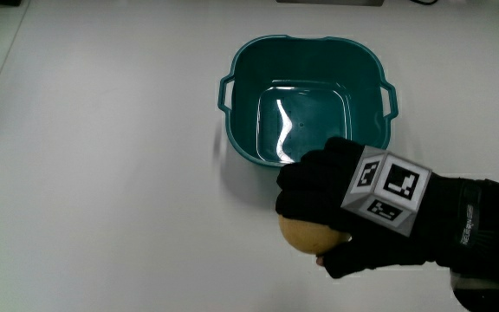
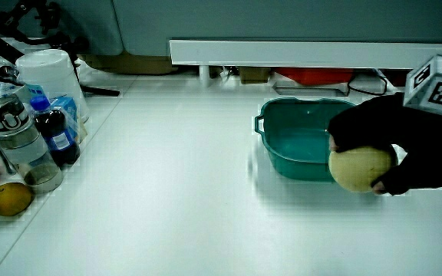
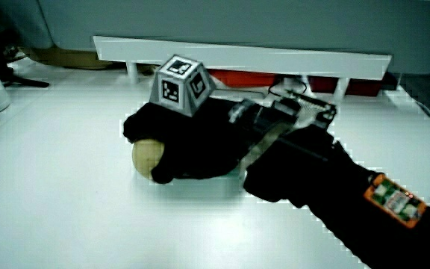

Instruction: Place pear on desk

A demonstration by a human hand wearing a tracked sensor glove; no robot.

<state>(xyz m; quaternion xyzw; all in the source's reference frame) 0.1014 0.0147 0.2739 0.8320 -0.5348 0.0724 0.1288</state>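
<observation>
A pale yellow pear (image 1: 301,234) is gripped by the hand (image 1: 345,208), whose black-gloved fingers curl over it. In the main view the pear is just outside the teal tub (image 1: 249,78), nearer to the person than the tub's rim. In both side views the pear (image 2: 359,169) (image 3: 146,158) sits low, at or just above the white table; contact with the table cannot be told. The patterned cube (image 3: 181,84) rides on the back of the hand (image 3: 192,142). Most of the pear is hidden under the fingers.
The teal tub (image 2: 282,153) holds nothing visible. Bottles (image 2: 21,138), a white container (image 2: 52,77) and a yellowish fruit (image 2: 10,198) crowd one table edge. A low white partition (image 2: 305,52) runs along the table's end farthest from the person.
</observation>
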